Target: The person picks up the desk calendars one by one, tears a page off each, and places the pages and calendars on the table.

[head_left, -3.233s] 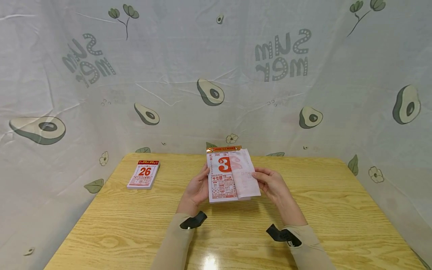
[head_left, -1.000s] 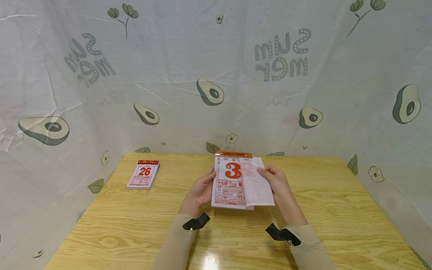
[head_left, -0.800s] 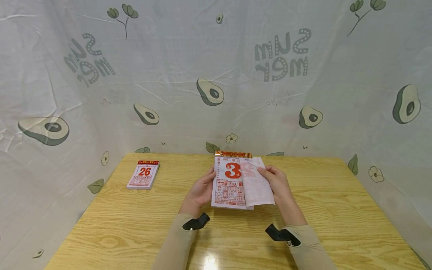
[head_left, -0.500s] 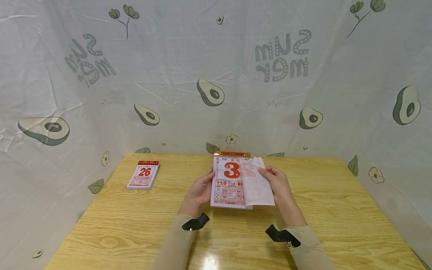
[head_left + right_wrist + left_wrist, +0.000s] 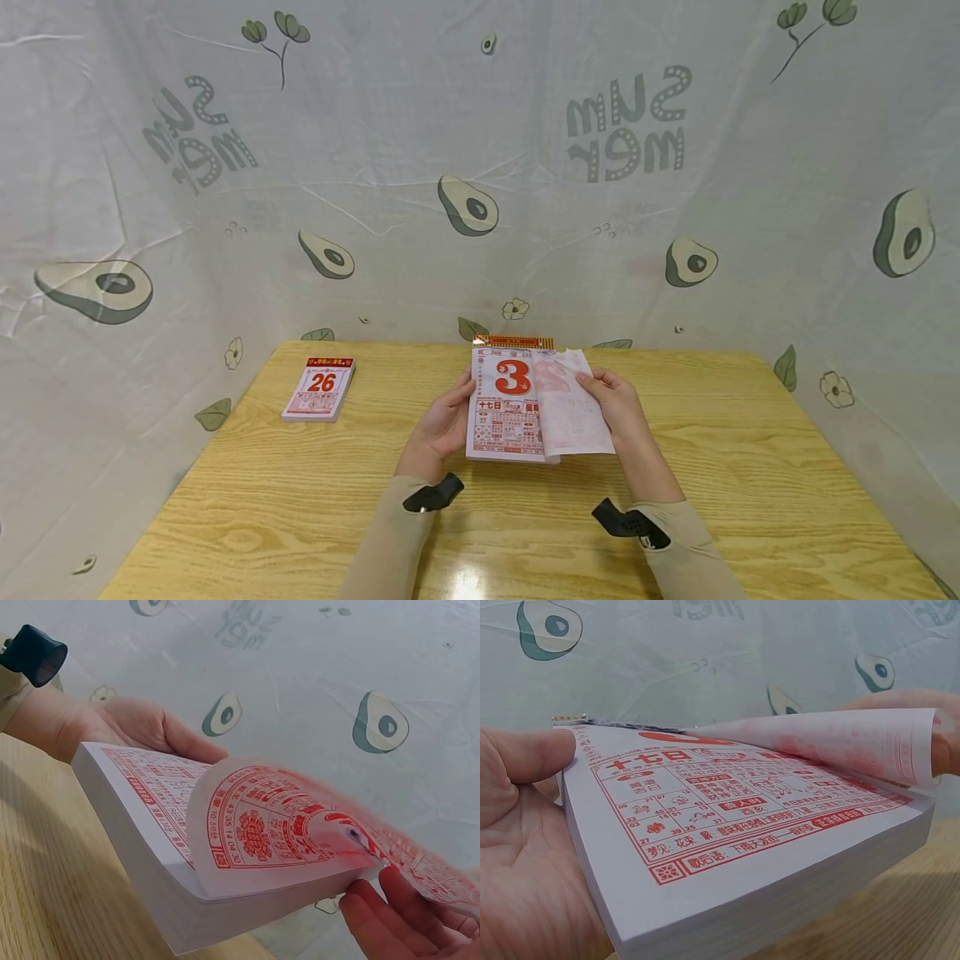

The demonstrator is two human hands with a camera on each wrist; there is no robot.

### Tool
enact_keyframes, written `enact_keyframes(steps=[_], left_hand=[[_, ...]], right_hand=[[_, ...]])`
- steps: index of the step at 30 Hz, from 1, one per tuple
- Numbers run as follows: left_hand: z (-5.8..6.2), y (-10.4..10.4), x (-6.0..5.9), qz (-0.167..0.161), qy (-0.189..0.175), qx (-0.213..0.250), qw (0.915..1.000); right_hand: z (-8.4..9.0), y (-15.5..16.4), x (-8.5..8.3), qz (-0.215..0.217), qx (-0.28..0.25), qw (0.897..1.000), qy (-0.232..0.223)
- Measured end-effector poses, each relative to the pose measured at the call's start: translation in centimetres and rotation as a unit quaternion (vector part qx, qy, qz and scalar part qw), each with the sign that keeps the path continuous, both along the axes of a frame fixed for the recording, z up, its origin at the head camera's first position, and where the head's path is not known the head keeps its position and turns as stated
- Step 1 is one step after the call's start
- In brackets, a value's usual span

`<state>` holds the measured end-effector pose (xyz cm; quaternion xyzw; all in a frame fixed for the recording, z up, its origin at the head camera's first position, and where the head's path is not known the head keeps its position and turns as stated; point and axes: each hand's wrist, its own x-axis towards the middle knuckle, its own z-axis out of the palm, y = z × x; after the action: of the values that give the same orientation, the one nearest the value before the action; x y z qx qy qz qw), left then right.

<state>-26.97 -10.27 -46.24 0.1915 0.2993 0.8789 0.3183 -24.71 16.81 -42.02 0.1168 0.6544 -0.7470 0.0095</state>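
A thick tear-off calendar [image 5: 504,429] with a red 3 on its front hangs tilted over the table. My left hand [image 5: 444,421] holds its left edge, thumb on the front and palm below; the fingers behind are hidden. My right hand [image 5: 618,410] pinches the top page [image 5: 573,417], which is folded over to the left and shows its pale back. That page's upper right edge stands loose from the red and gold header strip [image 5: 517,342]. In the right wrist view the page [image 5: 262,832] curls up off the calendar block [image 5: 142,847].
A smaller tear-off calendar [image 5: 318,390] showing 26 lies at the back left of the wooden table [image 5: 247,508]. Behind the table hangs a pale curtain [image 5: 555,242] with avocado prints. Black wrist cameras [image 5: 433,493] sit on both sleeves.
Since the oldest frame, the calendar came lower and rightward, and my right hand took a higher hold on the page. Over the last second the calendar shifts slightly left, the page pulling slightly right.
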Motion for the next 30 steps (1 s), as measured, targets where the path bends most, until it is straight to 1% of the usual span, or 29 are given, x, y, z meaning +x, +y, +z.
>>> enact_keyframes(steps=[2,6,11,20,26,28,30], left_hand=[[-0.06,-0.03,-0.03,-0.002,0.002,0.003,1.0],[-0.14,-0.05,-0.06,-0.001,0.0,0.005,1.0],[-0.14,-0.08,-0.08,0.007,0.0,0.001,1.0],[-0.05,-0.34,-0.12,0.006,0.001,0.007,1.0],[-0.01,-0.34,-0.13,0.014,-0.008,0.004,0.9999],[0.02,-0.42,-0.17,0.01,-0.013,0.008,0.9998],[0.07,-0.59,-0.23,0.008,-0.027,0.022,0.9994]], right_hand=[[-0.07,0.07,-0.02,0.001,0.016,1.0,0.004],[-0.25,0.02,-0.04,0.001,0.026,1.0,0.01],[-0.35,-0.05,-0.12,0.004,0.014,1.0,0.014],[-0.23,-0.07,-0.12,0.014,-0.004,1.0,0.016],[-0.13,-0.12,0.0,0.026,-0.007,0.999,0.021],[-0.09,-0.05,0.02,0.025,-0.004,1.0,0.017],[-0.07,0.18,0.05,0.022,0.0,1.0,0.014]])
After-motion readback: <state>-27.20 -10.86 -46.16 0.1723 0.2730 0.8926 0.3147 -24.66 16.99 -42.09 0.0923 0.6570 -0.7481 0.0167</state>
